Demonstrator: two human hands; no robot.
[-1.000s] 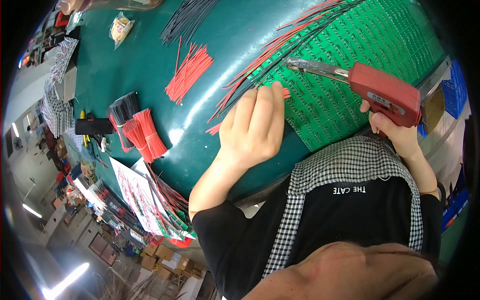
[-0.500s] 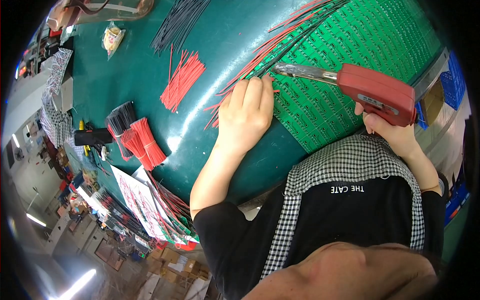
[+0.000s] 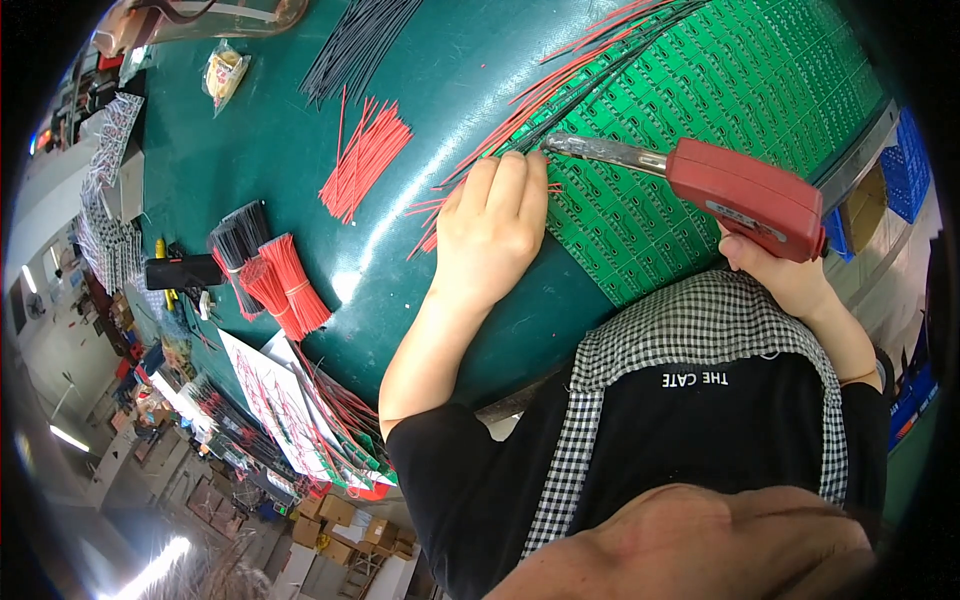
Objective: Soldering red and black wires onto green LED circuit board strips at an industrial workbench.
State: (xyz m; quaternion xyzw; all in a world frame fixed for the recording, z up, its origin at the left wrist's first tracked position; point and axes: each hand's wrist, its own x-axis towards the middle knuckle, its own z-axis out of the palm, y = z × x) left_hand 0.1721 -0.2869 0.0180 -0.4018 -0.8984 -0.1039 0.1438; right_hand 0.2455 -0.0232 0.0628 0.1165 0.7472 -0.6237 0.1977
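Observation:
My right hand is closed round the grip of a red soldering gun. Its metal tip points left and sits right by the fingertips of my left hand. Those fingers are bent and pressed down on wires at the near left edge of a green circuit board panel; the exact pinch is hidden under them. Black wires and red wires run from there toward the far side, lying along the panel's left edge. Short red wire ends stick out on both sides of the left hand.
On the green table lie loose red wires, loose dark wires, tied wire bundles and a small plastic bag. White sheets with wired boards stand at the left edge. A blue crate is at the right.
The soldering gun has shifted slightly left, its tip drawing closer to my left fingertips. My left hand has stayed almost in place.

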